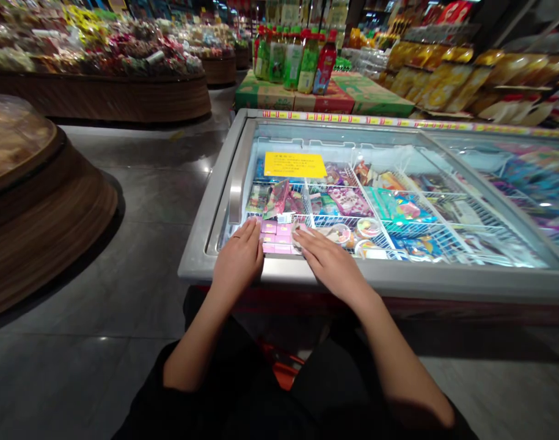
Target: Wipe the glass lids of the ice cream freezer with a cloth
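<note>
A chest freezer (279, 267) with a sliding glass lid stands right before me. Near its front left corner, my left hand (239, 252) lies flat on the glass and frame, fingers together and stretched out, holding nothing. Under the fingers of my right hand (327, 260) is a pale, crumpled cloth (298, 235), pressed on the glass and partly hidden by them. Pink boxes (276, 230) show through the lid between my hands. A yellow notice (295, 164) is on the glass farther back. The metal lid handle (236, 195) runs along the left side.
Green and red drink bottles (294, 61) stand on cartons (270, 96) behind the freezer. Jars of yellow fruit (448, 76) are stacked at the back right. Round wooden display stands (36, 220) with packaged goods stand on the left, across the tiled floor (155, 256).
</note>
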{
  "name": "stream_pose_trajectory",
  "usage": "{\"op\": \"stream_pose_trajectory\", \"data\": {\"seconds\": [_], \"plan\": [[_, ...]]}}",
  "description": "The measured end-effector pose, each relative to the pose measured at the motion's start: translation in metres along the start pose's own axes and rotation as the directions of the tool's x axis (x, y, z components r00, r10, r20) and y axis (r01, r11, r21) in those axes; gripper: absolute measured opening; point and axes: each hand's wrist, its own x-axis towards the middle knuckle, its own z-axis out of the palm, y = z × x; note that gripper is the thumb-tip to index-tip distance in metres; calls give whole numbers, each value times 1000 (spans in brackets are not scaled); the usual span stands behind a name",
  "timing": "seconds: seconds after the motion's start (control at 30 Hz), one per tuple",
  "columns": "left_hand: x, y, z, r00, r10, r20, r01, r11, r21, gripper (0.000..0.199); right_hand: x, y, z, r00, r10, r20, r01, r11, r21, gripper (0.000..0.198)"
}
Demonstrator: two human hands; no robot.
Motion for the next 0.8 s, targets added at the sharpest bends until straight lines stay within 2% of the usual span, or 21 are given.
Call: {"op": "stream_pose_trajectory", "data": {"seconds": [0.1,0.23,0.3,0.37,0.47,0.57,0.67,0.8], "plan": [[0,0,0,1000,-1,-7,1,1000,5,52,34,7,3,998,57,-27,-57,998,-14,47],[0,-1,2,1000,7,-17,-7,1000,7,51,76,-15,17,1000,12,22,-13,1000,17,48],[0,-2,3,1000,15,-18,-15,1000,12,51,76,-28,22,998,-40,55,37,998,53,49],[-1,-3,3,1000,21,-21,-21,1000,14,51,62,-32,21,991,-97,89,89,992,88,49],[-1,-3,3,999,26,-32,-26,1000,16,51,33,-15,12,985,-130,114,115,985,125,48],[-2,-3,3,999,30,-38,-29,999,19,51,24,16,2,998,-18,64,11,994,105,49],[-2,-3,4,998,32,-49,-31,999,14,51,49,40,1,997,73,-2,-72,996,59,50],[-2,-4,5,998,30,-62,-30,1000,5,50,102,37,15,999,40,6,-40,999,10,52]]}}
